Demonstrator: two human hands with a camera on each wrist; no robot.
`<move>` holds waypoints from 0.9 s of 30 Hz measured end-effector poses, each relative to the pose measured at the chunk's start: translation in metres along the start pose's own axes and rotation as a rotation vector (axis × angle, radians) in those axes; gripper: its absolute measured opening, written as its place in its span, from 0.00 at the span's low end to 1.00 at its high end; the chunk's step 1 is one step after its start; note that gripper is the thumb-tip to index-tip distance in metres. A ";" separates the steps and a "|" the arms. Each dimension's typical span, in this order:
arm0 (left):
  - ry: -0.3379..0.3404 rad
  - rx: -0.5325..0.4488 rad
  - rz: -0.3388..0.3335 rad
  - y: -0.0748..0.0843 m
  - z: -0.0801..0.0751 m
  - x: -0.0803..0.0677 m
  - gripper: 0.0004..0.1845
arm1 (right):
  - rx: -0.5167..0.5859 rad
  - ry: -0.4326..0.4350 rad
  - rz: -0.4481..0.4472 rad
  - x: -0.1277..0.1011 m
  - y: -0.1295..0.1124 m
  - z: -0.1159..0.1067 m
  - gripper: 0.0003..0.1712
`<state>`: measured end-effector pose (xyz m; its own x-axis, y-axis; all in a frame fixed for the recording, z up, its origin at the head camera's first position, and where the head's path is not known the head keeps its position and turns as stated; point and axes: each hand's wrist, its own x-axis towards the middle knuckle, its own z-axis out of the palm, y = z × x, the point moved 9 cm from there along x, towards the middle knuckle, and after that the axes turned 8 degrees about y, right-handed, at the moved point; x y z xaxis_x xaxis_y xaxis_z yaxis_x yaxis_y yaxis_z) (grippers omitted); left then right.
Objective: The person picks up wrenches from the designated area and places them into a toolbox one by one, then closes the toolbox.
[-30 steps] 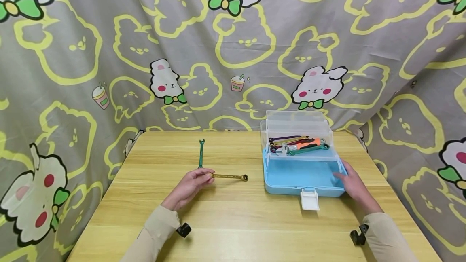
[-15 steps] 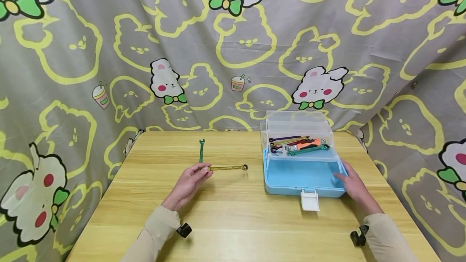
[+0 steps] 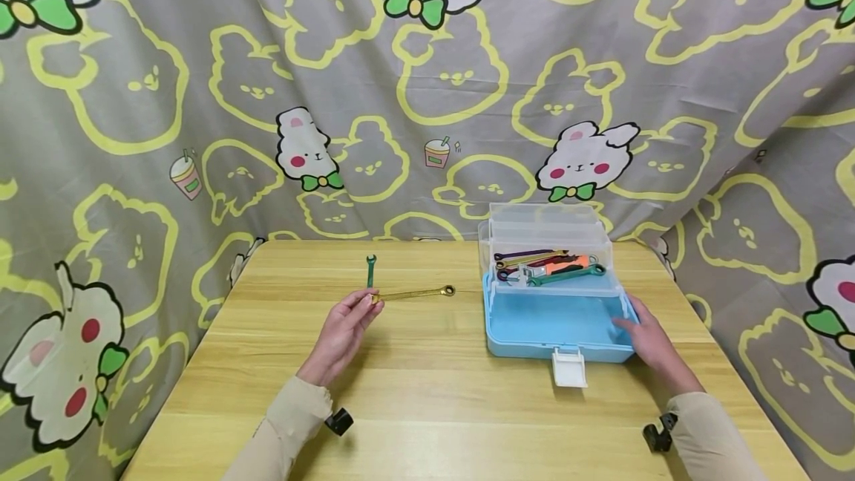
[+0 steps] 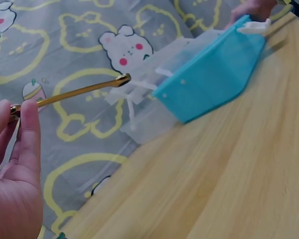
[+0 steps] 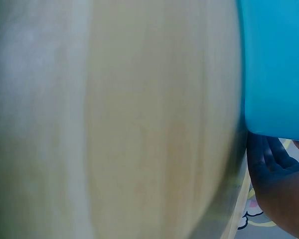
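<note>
I see my left hand [image 3: 344, 332] pinching the slim gold metal wrench [image 3: 415, 293] above the table [image 3: 427, 407], right hand [image 3: 646, 340] resting flat on the blue plastic toolbox [image 3: 554, 325]; several tools already boxed, green wrench [image 3: 370, 272] left.

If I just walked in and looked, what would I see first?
Probably the bright blue toolbox on the right of the wooden table, open, with colourful wrenches in its clear upper tray. The right hand rests against its right end. To the left, the left hand pinches one end of a gold wrench and holds it up off the table, with a green wrench lying just behind.
</note>
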<state>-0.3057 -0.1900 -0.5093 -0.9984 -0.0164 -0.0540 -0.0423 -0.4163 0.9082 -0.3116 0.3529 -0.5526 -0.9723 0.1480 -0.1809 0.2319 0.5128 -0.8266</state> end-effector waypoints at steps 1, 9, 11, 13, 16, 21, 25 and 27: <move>0.003 -0.009 0.005 0.001 0.001 0.000 0.11 | -0.001 0.000 0.000 0.000 0.000 0.000 0.43; -0.005 -0.051 0.037 0.010 0.014 0.005 0.08 | -0.015 0.004 -0.009 0.000 0.000 -0.002 0.42; -0.010 -0.061 0.049 0.012 0.018 0.006 0.08 | -0.018 0.004 -0.014 0.000 -0.001 -0.002 0.42; -0.015 -0.076 0.064 0.015 0.021 0.006 0.08 | -0.019 0.002 -0.016 0.001 -0.001 -0.001 0.42; -0.031 -0.093 0.085 0.020 0.026 0.007 0.08 | -0.020 0.000 -0.017 0.001 -0.003 -0.001 0.42; -0.033 -0.122 0.103 0.027 0.035 0.010 0.07 | -0.009 -0.004 -0.023 0.002 -0.005 0.000 0.42; -0.036 -0.140 0.125 0.031 0.049 0.014 0.08 | 0.000 -0.005 -0.022 0.000 -0.004 0.001 0.42; -0.041 -0.156 0.140 0.033 0.058 0.016 0.08 | 0.004 -0.007 -0.019 0.000 -0.004 0.001 0.42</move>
<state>-0.3250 -0.1516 -0.4563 -0.9950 -0.0477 0.0878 0.0996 -0.5485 0.8302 -0.3124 0.3502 -0.5498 -0.9768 0.1324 -0.1683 0.2128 0.5119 -0.8323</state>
